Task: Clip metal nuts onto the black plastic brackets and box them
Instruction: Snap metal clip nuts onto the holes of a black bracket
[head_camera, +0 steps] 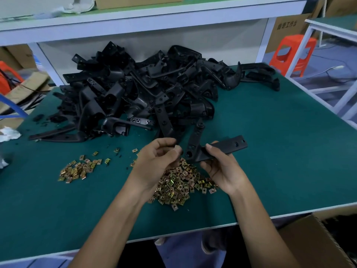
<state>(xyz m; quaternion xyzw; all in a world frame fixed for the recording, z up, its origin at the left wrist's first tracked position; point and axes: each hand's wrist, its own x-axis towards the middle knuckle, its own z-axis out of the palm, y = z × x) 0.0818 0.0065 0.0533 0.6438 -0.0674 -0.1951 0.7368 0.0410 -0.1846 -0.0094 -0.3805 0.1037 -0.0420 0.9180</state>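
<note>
My right hand (pixel 220 167) grips a black plastic bracket (pixel 226 147) by its bend, one arm pointing right, the other away from me. My left hand (pixel 158 159) hovers just left of it with fingers curled and thumb against fingertips; whether it pinches a nut is hidden. Below both hands lies a big pile of brass-coloured metal nuts (pixel 179 184) on the green mat. A smaller heap of nuts (pixel 77 170) sits to the left. A large pile of black brackets (pixel 146 89) fills the back of the table.
The green table (pixel 280 151) ends at a white front edge. An open cardboard box (pixel 318 242) stands below the front right corner. A white shelf runs above the back. Crumpled white paper (pixel 8 133) lies at the left edge; an orange stool (pixel 293 53) stands far right.
</note>
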